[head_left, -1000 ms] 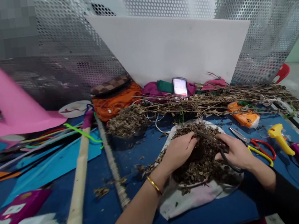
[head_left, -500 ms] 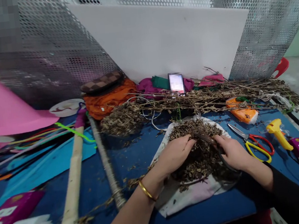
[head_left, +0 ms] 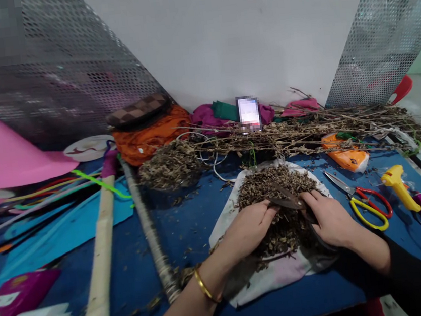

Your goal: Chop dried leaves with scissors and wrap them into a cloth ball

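Observation:
My right hand (head_left: 331,217) is wrapped around the handles of dark scissors (head_left: 286,202), whose blades point left and stand apart. Close to the blade tips, my left hand (head_left: 249,226) has its thumb and fingers pinched together; whatever lies between them is hidden. Both hands are over a heap of dry, crumbled plant bits (head_left: 274,183). Under the heap lies a white cloth or bag (head_left: 261,291) with a pinkish patch, flat on the blue table (head_left: 187,219).
Red-and-yellow-handled scissors (head_left: 368,206) and a yellow glue gun (head_left: 400,187) lie at the right. Dry stalks (head_left: 299,137) stretch across the back before a lit phone (head_left: 249,113). Leftward are a wrapped rod (head_left: 148,231), a pale wooden stick (head_left: 102,256) and a pink cone hat (head_left: 7,145).
The scissor blades have spread apart. My hands stay over the heap in nearly the same place, and the camera view has shifted slightly.

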The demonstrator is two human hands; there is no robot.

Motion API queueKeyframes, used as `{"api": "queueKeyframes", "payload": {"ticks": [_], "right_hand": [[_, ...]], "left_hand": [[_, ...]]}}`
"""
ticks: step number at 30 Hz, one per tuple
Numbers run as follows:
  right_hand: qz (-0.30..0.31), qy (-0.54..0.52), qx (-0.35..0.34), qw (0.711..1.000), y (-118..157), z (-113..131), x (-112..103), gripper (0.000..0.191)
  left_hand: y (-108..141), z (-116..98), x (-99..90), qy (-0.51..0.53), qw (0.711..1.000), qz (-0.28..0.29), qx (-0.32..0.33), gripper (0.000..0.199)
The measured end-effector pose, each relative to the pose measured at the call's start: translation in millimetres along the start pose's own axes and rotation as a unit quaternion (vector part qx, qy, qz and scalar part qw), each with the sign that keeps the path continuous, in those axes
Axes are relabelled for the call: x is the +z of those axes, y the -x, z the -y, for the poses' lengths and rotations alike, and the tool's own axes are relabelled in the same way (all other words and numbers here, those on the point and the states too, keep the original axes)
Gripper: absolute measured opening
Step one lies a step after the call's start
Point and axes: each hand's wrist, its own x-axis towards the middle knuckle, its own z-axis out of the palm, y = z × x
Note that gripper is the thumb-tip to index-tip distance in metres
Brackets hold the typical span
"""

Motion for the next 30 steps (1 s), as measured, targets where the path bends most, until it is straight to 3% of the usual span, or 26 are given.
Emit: {"api": "queueKeyframes", "payload": {"ticks": [12,23,30], "right_hand": [[0.019,0.016,0.007,1.0,-2.0,-0.7,7.1,0.04],[0.019,0.025,0.008,0.999,-3.0,0.4,7.0,0.039],[0.0,0.031,0.015,0.999,-1.7,2.2,5.3,0.047]], "left_hand": [[-2.1,0.9,-5.7,0.043,0.999,0.014,-0.021,0.036],[-3.7,0.7,-7.2,0.013,0.999,0.013,-0.039,0.033],[-2.2,0.1,-6.6,0.058,0.998,0.02,-0.012,0.037]]}}
